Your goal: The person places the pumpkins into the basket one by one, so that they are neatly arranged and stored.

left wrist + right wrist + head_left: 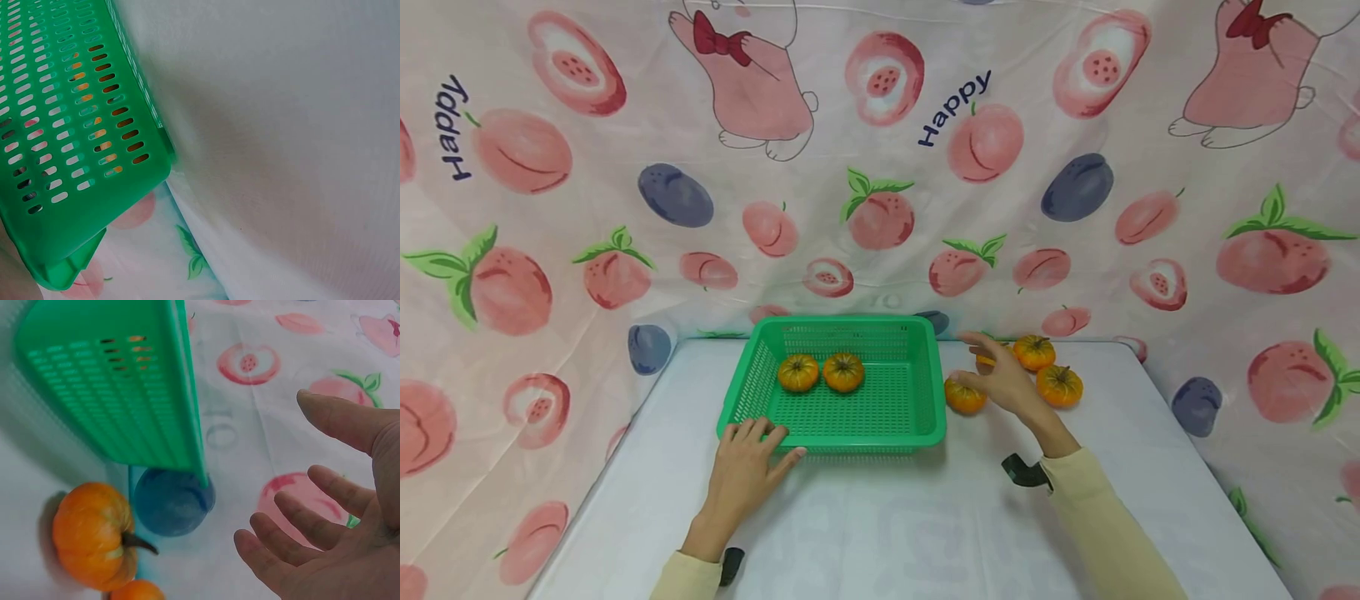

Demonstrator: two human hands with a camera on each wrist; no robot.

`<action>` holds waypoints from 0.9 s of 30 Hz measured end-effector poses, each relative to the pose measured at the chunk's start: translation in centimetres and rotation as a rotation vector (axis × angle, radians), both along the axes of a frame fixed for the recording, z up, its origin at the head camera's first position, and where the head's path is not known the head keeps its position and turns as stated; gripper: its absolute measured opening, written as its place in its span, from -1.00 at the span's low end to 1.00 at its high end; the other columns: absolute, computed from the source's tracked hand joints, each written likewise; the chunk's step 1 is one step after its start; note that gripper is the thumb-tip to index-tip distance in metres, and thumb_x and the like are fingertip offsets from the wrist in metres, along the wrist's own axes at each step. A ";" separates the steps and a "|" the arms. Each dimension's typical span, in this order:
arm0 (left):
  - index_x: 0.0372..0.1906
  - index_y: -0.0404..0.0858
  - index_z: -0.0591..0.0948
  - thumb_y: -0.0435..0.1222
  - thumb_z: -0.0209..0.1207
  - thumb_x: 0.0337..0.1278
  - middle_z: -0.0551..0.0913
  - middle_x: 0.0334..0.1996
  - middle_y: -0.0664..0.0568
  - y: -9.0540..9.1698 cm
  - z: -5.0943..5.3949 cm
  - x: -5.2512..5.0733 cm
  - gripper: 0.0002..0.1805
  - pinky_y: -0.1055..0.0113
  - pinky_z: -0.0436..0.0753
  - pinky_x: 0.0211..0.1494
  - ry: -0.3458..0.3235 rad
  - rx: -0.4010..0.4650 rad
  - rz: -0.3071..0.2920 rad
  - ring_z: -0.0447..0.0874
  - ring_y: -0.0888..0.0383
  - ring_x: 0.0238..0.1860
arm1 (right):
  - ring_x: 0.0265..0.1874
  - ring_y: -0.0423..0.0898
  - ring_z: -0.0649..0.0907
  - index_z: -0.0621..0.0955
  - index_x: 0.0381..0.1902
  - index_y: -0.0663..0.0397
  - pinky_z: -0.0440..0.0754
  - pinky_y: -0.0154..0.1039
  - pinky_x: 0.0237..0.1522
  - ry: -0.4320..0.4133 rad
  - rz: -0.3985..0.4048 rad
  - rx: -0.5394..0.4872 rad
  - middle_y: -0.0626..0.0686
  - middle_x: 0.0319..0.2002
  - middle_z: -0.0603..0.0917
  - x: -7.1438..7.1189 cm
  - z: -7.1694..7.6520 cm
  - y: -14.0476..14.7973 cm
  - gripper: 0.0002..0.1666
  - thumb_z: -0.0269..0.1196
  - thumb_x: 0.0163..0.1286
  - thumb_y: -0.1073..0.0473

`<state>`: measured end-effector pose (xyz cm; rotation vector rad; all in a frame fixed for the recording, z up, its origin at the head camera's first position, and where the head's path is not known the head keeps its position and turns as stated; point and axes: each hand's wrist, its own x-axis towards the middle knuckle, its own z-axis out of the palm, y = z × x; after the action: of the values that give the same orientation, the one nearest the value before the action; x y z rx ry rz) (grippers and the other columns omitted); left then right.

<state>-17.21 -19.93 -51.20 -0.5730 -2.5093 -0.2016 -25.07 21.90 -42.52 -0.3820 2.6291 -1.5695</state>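
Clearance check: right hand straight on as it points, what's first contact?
Likely the green basket, at its right rim; how high the right hand is can't be told, so it might pass above.

green basket: upright | two orange pumpkins: inside | four others: right of basket

From above the near side of the green rectangular plastic basket, the head view looks forward and down, framing all of it. The left wrist view, turned sideways, closely faces the basket's slotted wall. The right wrist view, also sideways, looks past the basket's right end toward the pale fruit-printed cloth behind, sharing with the head view the ribbed orange pumpkin beside the basket.
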 end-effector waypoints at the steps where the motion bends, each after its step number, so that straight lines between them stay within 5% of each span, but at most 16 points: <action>1: -0.20 -0.08 0.62 0.28 0.03 0.25 0.55 -0.31 0.01 0.0 0.0 0.0 -0.48 0.05 0.40 -0.09 0.001 0.000 0.000 0.50 -0.03 -0.24 | 0.42 0.23 0.34 0.33 0.40 0.00 0.29 0.18 0.40 -0.008 -0.007 0.001 0.23 0.42 0.32 0.0 -0.1 0.2 -0.21 0.39 0.28 0.06; 17: -0.23 -0.06 0.59 0.24 0.14 0.17 0.54 -0.32 0.02 -0.1 -0.1 0.0 -0.55 0.06 0.41 -0.10 0.023 -0.008 0.002 0.51 -0.02 -0.24 | 0.40 0.32 0.34 0.29 0.44 0.01 0.36 0.22 0.34 -0.091 -0.080 0.016 0.27 0.43 0.31 -0.2 -3.3 2.1 -0.17 0.37 0.30 0.02; 27: -0.23 -0.09 0.61 0.32 -0.09 0.29 0.54 -0.33 0.02 -0.1 -0.2 0.0 -0.41 0.05 0.41 -0.09 0.029 0.006 -0.002 0.52 -0.03 -0.25 | 0.40 0.28 0.35 0.29 0.42 0.13 0.30 0.21 0.39 -0.101 -0.106 0.064 0.29 0.40 0.36 -0.9 -5.6 2.5 -0.16 0.37 0.30 0.02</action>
<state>-17.19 -20.03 -51.39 -0.5717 -2.4795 -0.2000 -26.01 24.44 -48.09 -0.1581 2.6541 -1.4864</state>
